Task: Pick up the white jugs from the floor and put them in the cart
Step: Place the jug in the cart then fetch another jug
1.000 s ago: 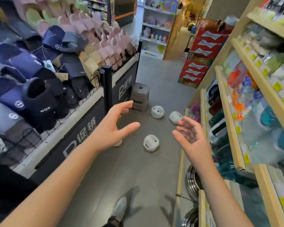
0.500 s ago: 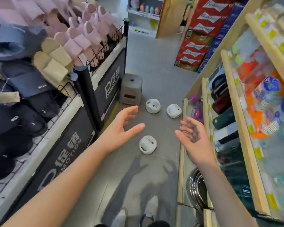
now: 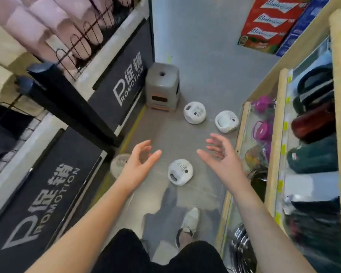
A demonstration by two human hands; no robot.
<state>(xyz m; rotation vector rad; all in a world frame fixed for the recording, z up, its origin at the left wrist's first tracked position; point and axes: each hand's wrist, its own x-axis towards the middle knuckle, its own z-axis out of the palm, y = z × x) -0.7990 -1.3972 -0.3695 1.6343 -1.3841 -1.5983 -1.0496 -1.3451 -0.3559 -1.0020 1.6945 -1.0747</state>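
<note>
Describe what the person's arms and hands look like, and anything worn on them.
The left hand and right hand are bare: no gloves, rings or watch show. The left forearm and right forearm are uncovered, with no sleeve in view.

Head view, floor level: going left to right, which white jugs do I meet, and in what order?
In order: half-hidden jug behind the left hand → nearest fully visible jug → jug by the grey stool (grey stool) → jug against the wooden shelf (wooden shelf).
</note>
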